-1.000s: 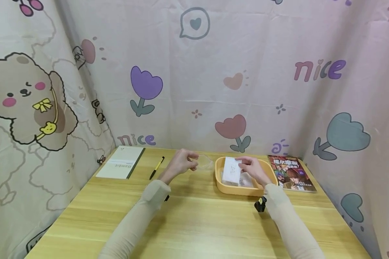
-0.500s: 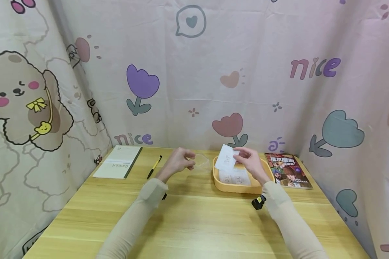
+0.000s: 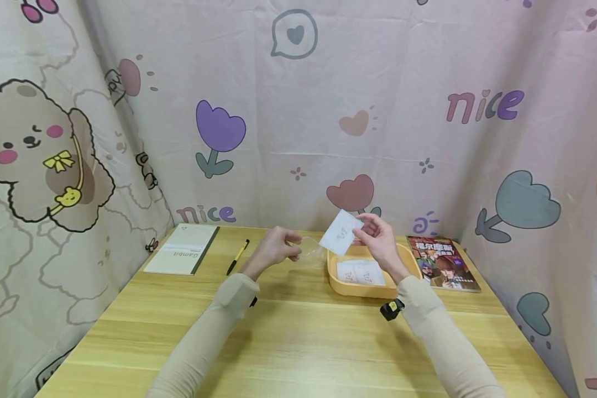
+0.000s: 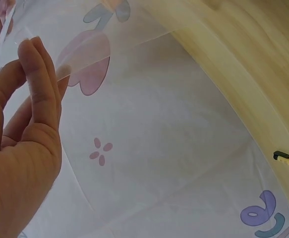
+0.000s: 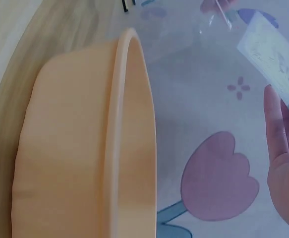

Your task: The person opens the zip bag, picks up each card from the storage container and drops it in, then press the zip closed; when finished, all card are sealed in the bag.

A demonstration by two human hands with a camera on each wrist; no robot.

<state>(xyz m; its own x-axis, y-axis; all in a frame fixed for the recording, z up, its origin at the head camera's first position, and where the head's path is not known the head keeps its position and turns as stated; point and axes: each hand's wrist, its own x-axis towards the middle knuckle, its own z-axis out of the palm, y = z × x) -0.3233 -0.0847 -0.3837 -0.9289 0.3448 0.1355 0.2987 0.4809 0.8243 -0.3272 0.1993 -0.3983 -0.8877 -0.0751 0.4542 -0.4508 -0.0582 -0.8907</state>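
Between thumb and fingers, my left hand (image 3: 277,249) pinches a clear plastic bag (image 3: 312,252), left of the orange basket (image 3: 363,291). The left wrist view shows the see-through film spreading from the fingertips. My right hand (image 3: 380,243) holds a small flat white packet (image 3: 339,233) with a printed drawing by one edge, tilted, above the back of the basket. Its lower left corner overlaps the bag's opening in the head view. More white packets (image 3: 360,272) with the same print lie inside the basket. The right wrist view shows the basket's tall wall beside the raised packet.
A notebook (image 3: 181,249) lies at the back left of the wooden table (image 3: 298,342), with a yellow and black pen (image 3: 237,257) beside it. To the basket's right is a colourful magazine (image 3: 443,262). A patterned curtain (image 3: 288,121) hangs behind.
My right hand has lifted the white packet out of the basket, turned it and brought it left to the bag. The left hand has stayed almost in place with the bag.
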